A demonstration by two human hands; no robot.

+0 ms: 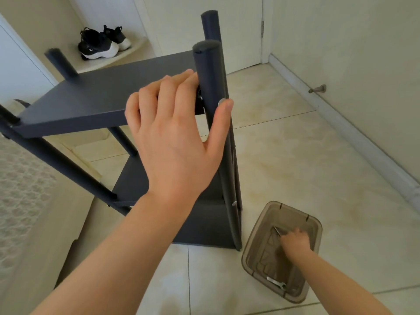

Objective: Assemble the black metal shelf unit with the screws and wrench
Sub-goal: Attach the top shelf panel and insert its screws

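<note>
The black metal shelf unit (95, 96) stands on the tiled floor with round posts at its corners. My left hand (175, 133) grips the near right post (209, 71) where the top shelf meets it; the thumb presses a silver screw head (221, 102) on the post's side. Down at the lower right, my right hand (295, 243) is inside a brown translucent bin (250, 253), fingers closed on a thin metal tool (276, 231). A silver wrench (276, 283) lies on the bin's bottom near its front wall.
A pair of black and white shoes (102, 43) sits on a low ledge behind the unit. White walls and a door frame close off the right side, with a doorstop (317, 89) on the baseboard. A patterned mat (20, 185) lies at the left.
</note>
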